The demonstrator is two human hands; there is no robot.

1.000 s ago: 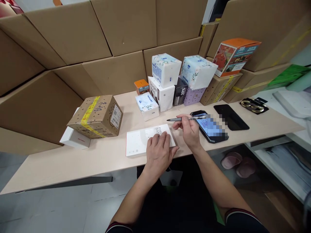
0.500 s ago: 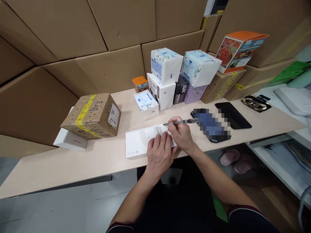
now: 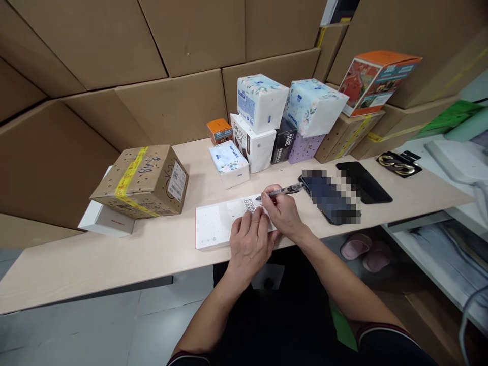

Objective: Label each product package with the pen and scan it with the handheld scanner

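Note:
A white power bank box [image 3: 211,226] lies flat near the table's front edge, with grey lettering on its upper face. My left hand [image 3: 251,236] rests on the right half of this box, its fingers lying flat across the top and covering part of the print. My right hand [image 3: 282,211] grips a pen [image 3: 285,191], dark tip pointing left at the box's upper edge by the lettering. Whether the tip touches the surface I cannot tell. Beside the pen's rear end lies a phone [image 3: 330,198] with a blurred-out screen.
A taped carton [image 3: 143,180] rests on a white box [image 3: 104,219] at left. Tissue packs [image 3: 261,104] and small boxes stand behind my hands. A black flat object [image 3: 364,182] and a gold item [image 3: 398,163] lie at right. Large cartons [image 3: 171,112] wall the back.
The pen's rear end has swung slightly up and left, steepening its tilt in my right hand. My left hand and the box keep their places; the view has shifted a little.

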